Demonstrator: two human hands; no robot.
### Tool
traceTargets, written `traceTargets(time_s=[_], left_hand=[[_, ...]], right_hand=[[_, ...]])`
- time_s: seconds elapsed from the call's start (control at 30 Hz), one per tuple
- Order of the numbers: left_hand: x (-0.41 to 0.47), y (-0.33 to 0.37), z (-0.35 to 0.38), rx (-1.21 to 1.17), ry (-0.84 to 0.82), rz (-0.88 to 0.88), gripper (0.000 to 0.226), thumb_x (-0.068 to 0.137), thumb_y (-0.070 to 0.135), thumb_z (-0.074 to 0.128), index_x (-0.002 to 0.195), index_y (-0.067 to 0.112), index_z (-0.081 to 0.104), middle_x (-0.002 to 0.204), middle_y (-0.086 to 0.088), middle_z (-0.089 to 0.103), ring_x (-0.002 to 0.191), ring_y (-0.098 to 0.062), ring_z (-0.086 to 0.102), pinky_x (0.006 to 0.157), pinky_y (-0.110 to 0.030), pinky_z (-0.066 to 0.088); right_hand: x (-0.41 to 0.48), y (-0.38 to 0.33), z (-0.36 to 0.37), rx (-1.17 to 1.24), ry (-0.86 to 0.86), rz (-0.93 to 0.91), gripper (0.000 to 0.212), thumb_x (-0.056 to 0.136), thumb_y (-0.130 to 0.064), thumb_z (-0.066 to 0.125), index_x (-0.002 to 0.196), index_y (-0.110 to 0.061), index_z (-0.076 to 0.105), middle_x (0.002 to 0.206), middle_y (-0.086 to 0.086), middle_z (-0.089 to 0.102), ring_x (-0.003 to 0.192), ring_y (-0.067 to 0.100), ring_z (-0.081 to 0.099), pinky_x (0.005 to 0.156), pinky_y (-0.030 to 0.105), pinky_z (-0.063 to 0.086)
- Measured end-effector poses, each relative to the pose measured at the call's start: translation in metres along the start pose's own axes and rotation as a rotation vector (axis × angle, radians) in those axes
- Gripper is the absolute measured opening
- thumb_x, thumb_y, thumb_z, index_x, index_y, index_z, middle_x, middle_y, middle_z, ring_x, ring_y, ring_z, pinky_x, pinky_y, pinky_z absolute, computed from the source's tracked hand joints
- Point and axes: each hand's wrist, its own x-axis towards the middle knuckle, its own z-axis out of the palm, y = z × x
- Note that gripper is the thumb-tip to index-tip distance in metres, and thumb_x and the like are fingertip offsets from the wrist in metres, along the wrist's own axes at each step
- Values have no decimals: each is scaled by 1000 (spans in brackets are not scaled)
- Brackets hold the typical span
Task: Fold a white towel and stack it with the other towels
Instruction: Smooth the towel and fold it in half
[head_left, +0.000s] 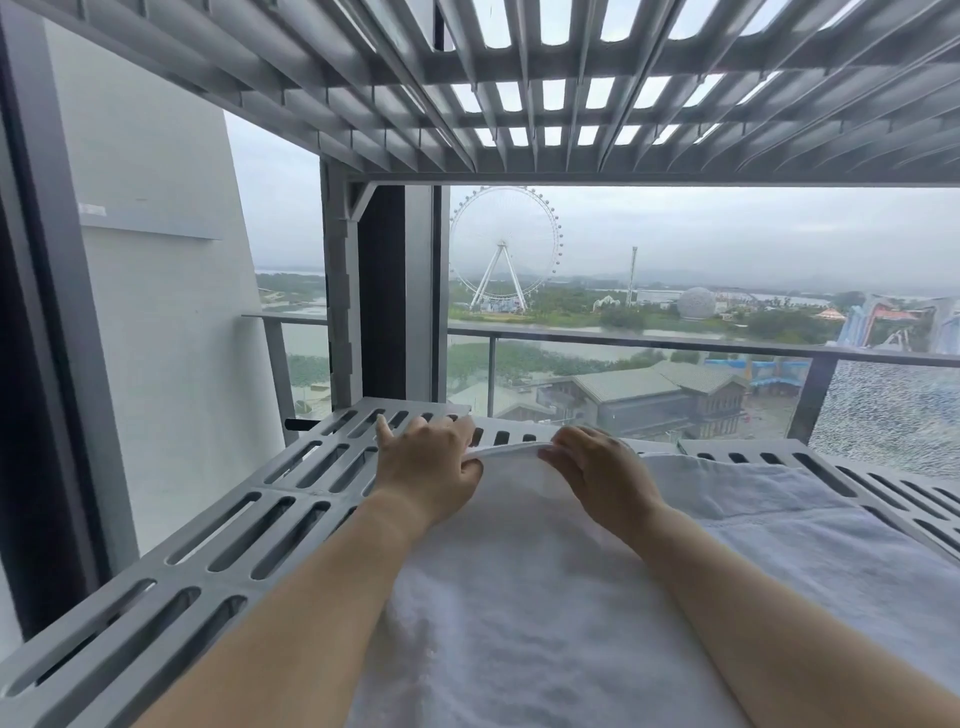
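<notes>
White terry edge sits pinched in both your hands: your left hand (426, 467) curls its fingers over the far hem of the towel (519, 597), and your right hand (597, 467) grips the same hem just beside it, knuckles up. Between the two hands the hem is lifted slightly off the surface in a short, taut strip.

The towel runs back from that hem toward you, under both forearms. It lies flat along the middle of the shelf (234, 535), its nap thick and pebbly. Its far hem lies close to the shelf's far edge.

Touching the towel's right side is a pile (779, 499) of folded white cloth, smoother and flatter, with a woven band across it. It sits toward the shelf's far right corner. You cannot tell how many pieces are in it.

The shelf is grey, matt and stiff, cut through with rows of rounded slots, and its left side is bare. A second slotted deck (519, 104) of the same make hangs low overhead on a grey post (343, 291) at the far left corner.

Beyond the far edge stands a glass railing (675, 345) with a dark top rail. A Ferris wheel (505, 249) rises past it under grey sky. A pale wall (156, 260) closes the left.
</notes>
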Motion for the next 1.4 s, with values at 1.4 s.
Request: traceTargets(time_s=[1.4], left_hand=[[10,130,30,92,-34,277,32,98,42,27,107,17,47,110,-2,59,96,-21,57,74,-33,39]], right_hand=[[-48,69,-78,-383,110,-255,26,69,-28,81,69,-14,58,64,-1,62,57,22,62,51,26,48]])
